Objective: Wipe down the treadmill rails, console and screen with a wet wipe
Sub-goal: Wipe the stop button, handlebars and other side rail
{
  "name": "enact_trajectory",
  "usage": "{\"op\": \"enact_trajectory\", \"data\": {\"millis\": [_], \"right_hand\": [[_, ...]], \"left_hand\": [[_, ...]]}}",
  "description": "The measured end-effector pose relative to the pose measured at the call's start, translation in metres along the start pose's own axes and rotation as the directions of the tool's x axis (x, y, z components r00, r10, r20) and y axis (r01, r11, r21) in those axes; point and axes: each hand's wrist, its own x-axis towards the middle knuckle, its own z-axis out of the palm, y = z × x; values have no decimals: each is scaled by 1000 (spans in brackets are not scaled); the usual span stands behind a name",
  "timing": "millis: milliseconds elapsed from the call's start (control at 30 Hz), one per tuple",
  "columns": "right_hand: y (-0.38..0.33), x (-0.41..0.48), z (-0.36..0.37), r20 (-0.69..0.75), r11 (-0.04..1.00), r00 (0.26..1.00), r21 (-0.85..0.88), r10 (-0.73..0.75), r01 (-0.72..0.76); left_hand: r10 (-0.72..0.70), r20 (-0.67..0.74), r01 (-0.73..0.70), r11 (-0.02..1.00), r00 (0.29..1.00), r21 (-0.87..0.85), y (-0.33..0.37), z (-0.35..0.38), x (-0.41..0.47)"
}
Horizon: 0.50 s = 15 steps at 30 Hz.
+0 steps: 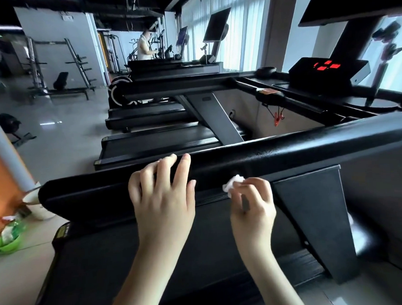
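A long black treadmill rail (287,152) crosses the view from lower left to right. My left hand (163,197) rests on its near side with the fingers spread and nearly straight, fingertips on the rail's top. Just to the right, my right hand (252,205) pinches a crumpled white wet wipe (232,183) and holds it against the rail's lower side. The neighbouring treadmill's console (325,70) with red lit digits stands at the upper right, and part of a dark screen (350,3) shows above it.
A black rail support (313,216) drops down right of my right hand, with the dark belt (131,259) beneath my arms. More treadmills (160,140) line up beyond. A green pack (7,234) and white cup (36,205) sit on the floor at left. A person (143,45) stands far back.
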Motion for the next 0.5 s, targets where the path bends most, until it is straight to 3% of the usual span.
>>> {"op": "enact_trajectory", "data": {"millis": [100,267,400,500], "right_hand": [[-3,1,0,-99,993,989,32,112,-110],[-17,5,10,-33,994,994,42,-104,105],[-23,33,9,-89,997,994,25,-66,69],[-39,46,14,-7,993,993,-10,-117,117]], "left_hand": [[7,9,-7,1000,1000,9,0,0,-1],[4,18,-4,1000,1000,20,0,0,-1],[13,20,-14,1000,1000,23,-1,-1,-1],[14,27,-15,1000,1000,13,-1,-2,-1]]}}
